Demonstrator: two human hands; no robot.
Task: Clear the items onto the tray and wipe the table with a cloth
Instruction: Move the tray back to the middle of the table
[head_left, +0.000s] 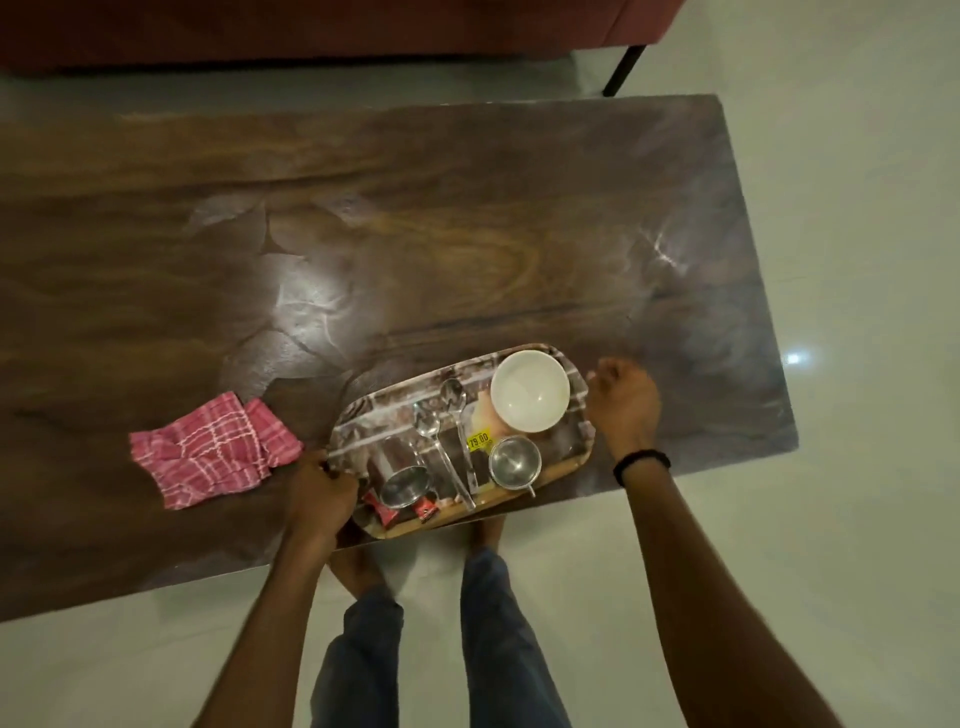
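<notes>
The left hand (319, 493) is closed around the left end of the tray (563, 470), thumb over the rim; the right hand (623, 400) is curled at the right end, touching the rim — whether it truly grips there I cannot tell. The tray sits at the near edge of the wooden table (415, 218), loaded with a white bowl (530, 391), two spoons (447, 415), a steel tumbler (397, 473), a small steel cup (514, 462) and red sachets (384, 512). A pink checked cloth (213, 449) lies crumpled on the table just left of the tray.
</notes>
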